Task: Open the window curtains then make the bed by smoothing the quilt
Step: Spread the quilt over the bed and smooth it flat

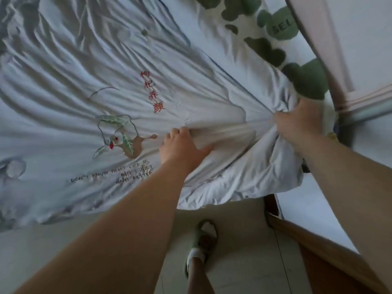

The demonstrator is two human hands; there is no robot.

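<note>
Quilt (70,85), pale blue-white and heavily creased, lies spread over the bed and fills the left and centre of the view; its near edge hangs over the tiled floor (237,266). Folds radiate across it towards the lower right corner.

Leaf-and-fruit embroidery (121,134) sits at mid-quilt, with English lettering (118,176) below it and a column of red characters (151,91) above and to its right.

Left hand (182,145) is just right of the embroidery, fingers curled into a raised ridge of the quilt and thumb extended along the cloth: it is grasping the quilt. That ridge runs taut to the right hand.

Below, one foot in a green slipper (212,236) stands on the floor, beside the bed edge.

Right hand (297,122) is clenched on the bunched corner of the quilt, fabric gathered tightly under the fingers, at the bed's corner.

Green-patterned fabric (265,49) lies beyond that corner, partly under the quilt. A pink curtain (326,49) hangs at the far right. A wooden frame (318,247) runs along the lower right.
</note>
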